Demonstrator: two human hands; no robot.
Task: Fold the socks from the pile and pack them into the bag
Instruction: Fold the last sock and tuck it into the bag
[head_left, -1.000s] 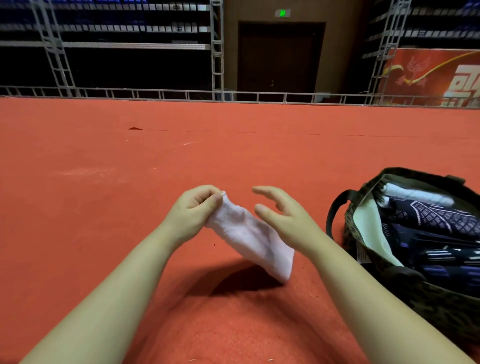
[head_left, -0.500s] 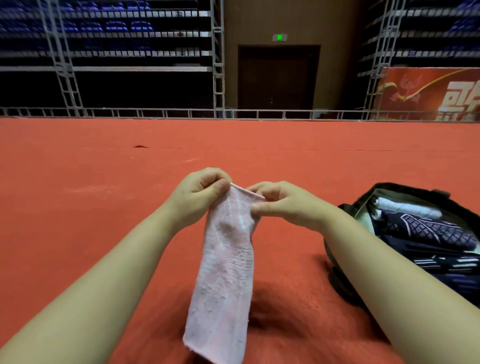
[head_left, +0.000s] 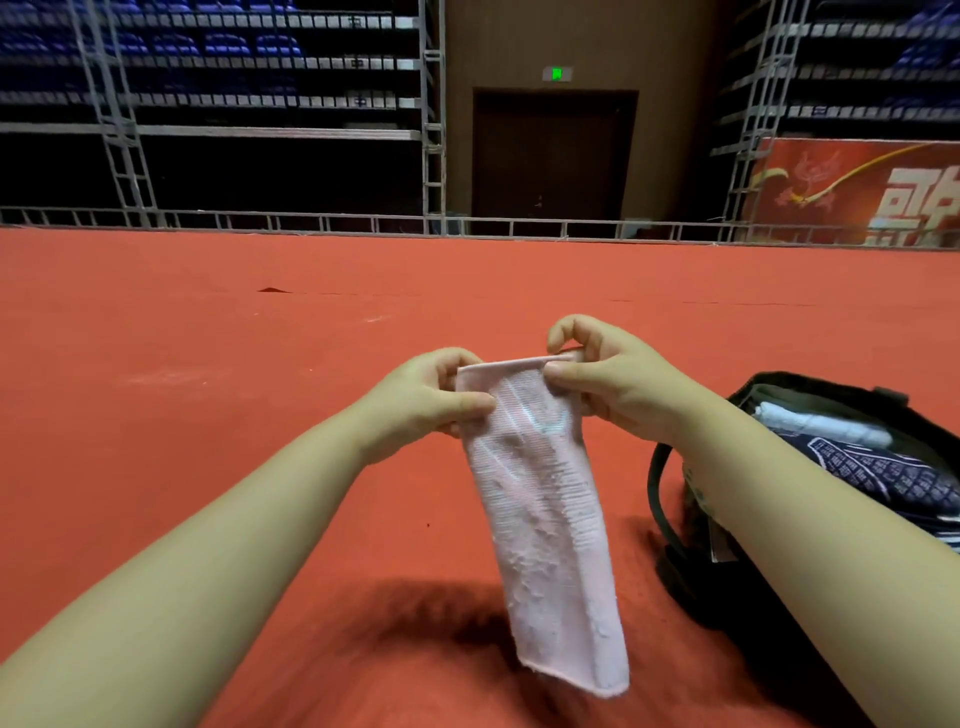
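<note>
A pale pink sock (head_left: 545, 525) hangs straight down in mid-air above the red floor. My left hand (head_left: 431, 397) pinches the left corner of its cuff. My right hand (head_left: 605, 376) pinches the right corner, so the cuff is stretched flat between them. To the right stands an open dark camouflage bag (head_left: 883, 405), partly hidden by my right forearm. Inside it lie dark patterned socks (head_left: 883, 473) and a white rolled one (head_left: 826, 426). No sock pile is in view.
Red carpet (head_left: 208, 415) spreads wide to the left and ahead. A low metal railing (head_left: 311, 223) bounds it at the back, with scaffolding, a dark door and a red banner (head_left: 857, 192) beyond. The bag's black strap (head_left: 655, 483) loops toward me.
My right hand came in and took hold of the cuff beside my left. Both hands then drew apart and spread the cuff, and the sock swung from slanting to hanging straight.
</note>
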